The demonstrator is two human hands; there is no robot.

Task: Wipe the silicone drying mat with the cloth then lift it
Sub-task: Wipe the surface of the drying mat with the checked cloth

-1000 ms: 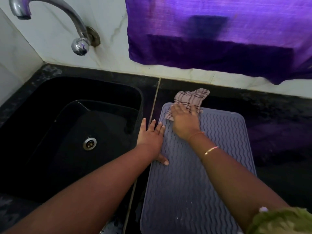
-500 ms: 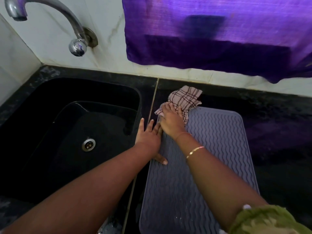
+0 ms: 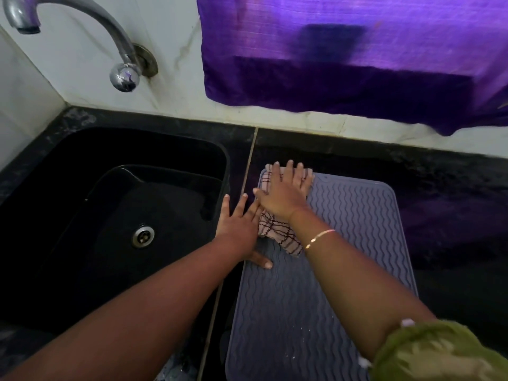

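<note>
Right hand [image 3: 280, 196], fingers flat, presses cloth [image 3: 277, 233] on mat [image 3: 357, 215], far-left corner; cloth now trails under my wrist. Left hand [image 3: 236, 229], flat, steadies edge. Wiping unfinished, I judge.

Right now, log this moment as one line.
step: wipe | right hand: flat on cloth, far-left corner of drying mat | left hand: flat, thumb on mat edge | lift: not yet

Middle of the cloth [image 3: 280, 235] beneath the right hand [image 3: 283, 196]; near end of the mat [image 3: 275, 312] past the bottom edge.
</note>
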